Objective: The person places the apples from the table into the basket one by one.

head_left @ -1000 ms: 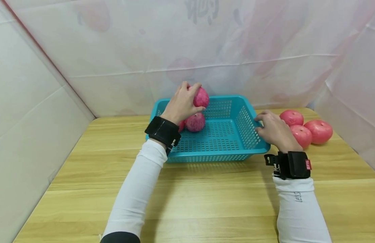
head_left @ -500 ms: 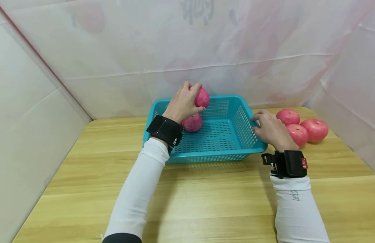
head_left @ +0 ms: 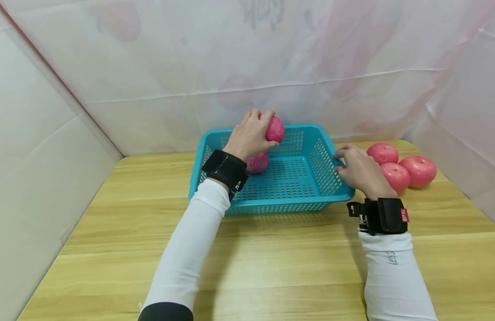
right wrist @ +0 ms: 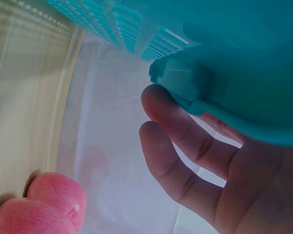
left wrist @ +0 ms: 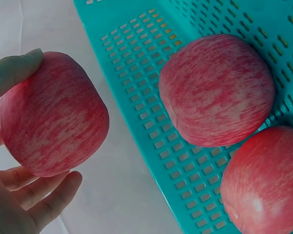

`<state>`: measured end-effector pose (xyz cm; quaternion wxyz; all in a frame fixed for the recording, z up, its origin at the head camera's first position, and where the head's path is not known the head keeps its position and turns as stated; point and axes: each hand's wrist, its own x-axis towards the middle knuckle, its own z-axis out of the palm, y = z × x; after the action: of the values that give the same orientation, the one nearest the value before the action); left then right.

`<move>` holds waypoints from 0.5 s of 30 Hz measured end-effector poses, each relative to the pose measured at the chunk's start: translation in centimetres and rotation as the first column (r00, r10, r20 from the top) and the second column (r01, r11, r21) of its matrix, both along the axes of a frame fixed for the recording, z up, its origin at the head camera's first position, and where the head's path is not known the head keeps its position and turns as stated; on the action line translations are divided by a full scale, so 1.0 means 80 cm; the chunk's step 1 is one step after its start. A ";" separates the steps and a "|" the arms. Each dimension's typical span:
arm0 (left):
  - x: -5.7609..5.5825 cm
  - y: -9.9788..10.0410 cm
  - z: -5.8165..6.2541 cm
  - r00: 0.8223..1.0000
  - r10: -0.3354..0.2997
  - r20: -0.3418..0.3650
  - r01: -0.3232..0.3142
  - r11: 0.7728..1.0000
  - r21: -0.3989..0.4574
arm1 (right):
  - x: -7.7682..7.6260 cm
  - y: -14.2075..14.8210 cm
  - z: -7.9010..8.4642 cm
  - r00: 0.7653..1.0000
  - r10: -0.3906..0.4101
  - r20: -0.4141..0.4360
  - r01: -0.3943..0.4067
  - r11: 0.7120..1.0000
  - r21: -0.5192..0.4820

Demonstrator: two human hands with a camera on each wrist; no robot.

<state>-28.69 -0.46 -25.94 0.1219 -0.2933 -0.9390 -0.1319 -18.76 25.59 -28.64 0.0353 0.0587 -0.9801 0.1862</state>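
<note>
At a blue basket (head_left: 287, 202), the left hand (head_left: 250, 136) grips an apple (head_left: 276, 130), seemingly mid-transfer, the right hand (head_left: 359, 169) grips the rim (head_left: 330, 142), and careful placing seems needed next

On the table (head_left: 287, 267), a hand could pass between the left sleeve (head_left: 187, 249) and right sleeve (head_left: 392, 276), before the basket (head_left: 279, 205), or along the left edge. Cloth (head_left: 191, 58) bars the back edge; near the far right corner, three apples (head_left: 396, 176) obstruct.
</note>
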 end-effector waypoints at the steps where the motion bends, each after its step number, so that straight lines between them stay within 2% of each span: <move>1: 0.000 0.000 0.000 1.000 -0.002 0.004 0.002 1.000 -0.001 | 0.000 0.000 0.000 1.000 -0.002 0.002 0.002 1.000 0.000; 9: -0.004 0.004 -0.002 0.998 -0.055 0.033 0.054 0.998 0.009 | 0.000 -0.002 0.001 1.000 -0.004 -0.004 0.004 1.000 0.002; 15: -0.007 0.004 -0.007 0.989 -0.137 0.062 0.139 0.990 -0.021 | 0.002 -0.002 0.002 1.000 0.012 -0.021 -0.012 1.000 -0.006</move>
<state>-29.23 -0.12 -26.47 0.0805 -0.3550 -0.9213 -0.1370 -18.61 25.40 -28.48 0.0447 0.0663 -0.9788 0.1886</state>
